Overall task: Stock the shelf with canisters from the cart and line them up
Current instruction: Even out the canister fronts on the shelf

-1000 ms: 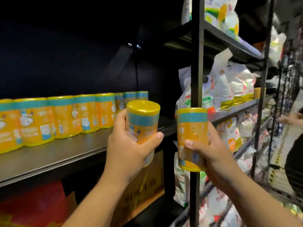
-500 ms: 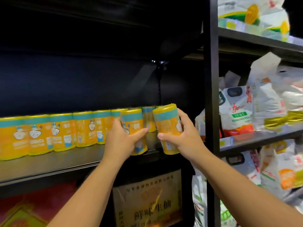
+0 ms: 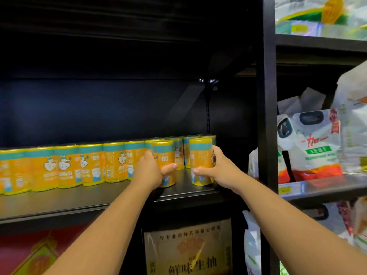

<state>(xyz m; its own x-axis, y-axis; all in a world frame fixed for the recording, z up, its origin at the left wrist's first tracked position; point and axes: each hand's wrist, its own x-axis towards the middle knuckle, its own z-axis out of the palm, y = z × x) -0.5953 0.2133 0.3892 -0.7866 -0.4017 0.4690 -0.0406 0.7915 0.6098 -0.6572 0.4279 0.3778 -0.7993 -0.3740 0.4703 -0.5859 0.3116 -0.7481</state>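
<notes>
Two yellow-orange canisters with teal bands stand upright on the dark shelf (image 3: 83, 201). My left hand (image 3: 151, 171) grips the left canister (image 3: 164, 155), thumb across its front. My right hand (image 3: 216, 169) grips the right canister (image 3: 199, 155) near the shelf's right end. Both sit in front of a long row of matching canisters (image 3: 67, 167) that runs along the shelf to the left edge of view. The cart is out of view.
A black upright post (image 3: 267, 116) borders the shelf on the right. Beyond it, shelves hold white flour bags (image 3: 311, 147). Below the shelf sit a brown carton (image 3: 188, 249) and a red box (image 3: 29, 253).
Both hands have carried their canisters forward from in front of my chest onto the shelf; the canisters now stand on its surface in front of the row.
</notes>
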